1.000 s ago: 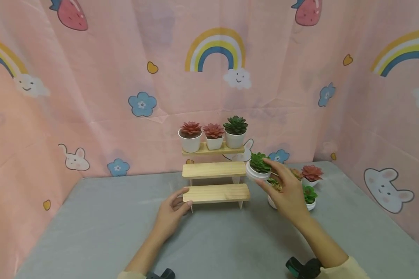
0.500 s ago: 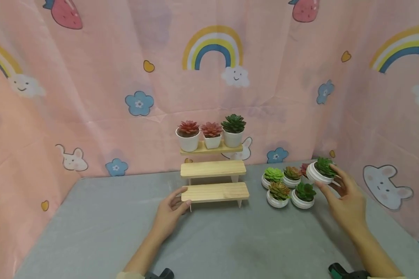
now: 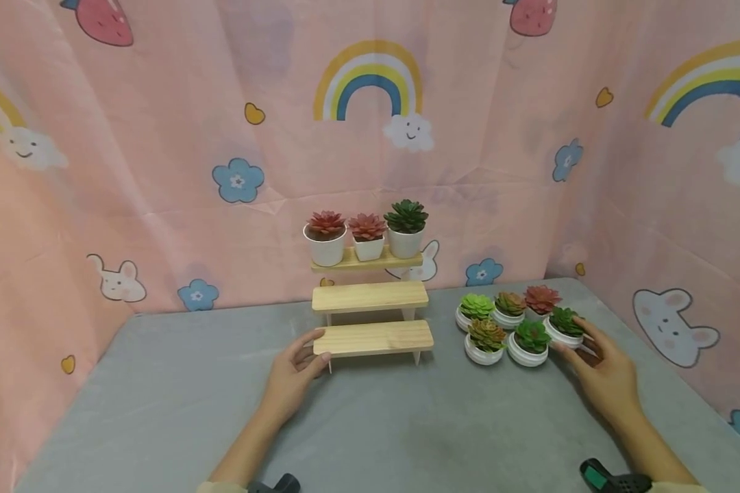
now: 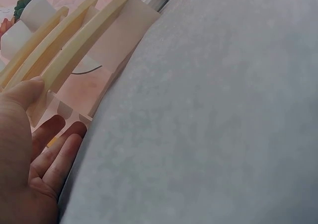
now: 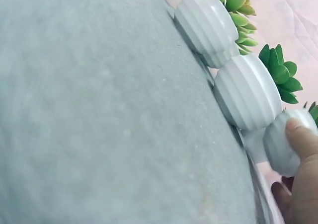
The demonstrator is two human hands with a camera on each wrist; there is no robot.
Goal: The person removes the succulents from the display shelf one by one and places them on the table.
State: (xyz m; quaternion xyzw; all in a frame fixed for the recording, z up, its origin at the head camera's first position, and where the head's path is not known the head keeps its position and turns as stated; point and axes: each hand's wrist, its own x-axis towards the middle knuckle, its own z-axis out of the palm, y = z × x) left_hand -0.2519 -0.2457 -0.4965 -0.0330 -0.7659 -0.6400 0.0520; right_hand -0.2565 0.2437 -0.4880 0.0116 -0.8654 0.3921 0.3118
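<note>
My left hand (image 3: 292, 375) holds the left end of the lowest step of a three-tier wooden display stand (image 3: 373, 338), its thumb on the step's edge in the left wrist view. At the right of the table my right hand (image 3: 606, 378) grips a dark green potted succulent (image 3: 565, 323) by its white pot, thumb against the pot's side (image 5: 284, 143). This pot stands at the right end of a cluster of succulents, beside another green succulent (image 3: 532, 338). Three succulents line the top step: a red one (image 3: 325, 239), a pink one (image 3: 368, 233) and a dark green one (image 3: 406, 226).
More potted succulents fill the cluster: a bright green one (image 3: 475, 309), a brownish one (image 3: 509, 305), a yellow-orange one (image 3: 486, 338) and a red one (image 3: 541, 300). A patterned pink cloth (image 3: 506, 171) rises behind the grey table (image 3: 191, 383).
My right hand has carried the dark green succulent from beside the stand rightward, then lowered it at the cluster's right end. My left hand keeps its hold on the lowest step.
</note>
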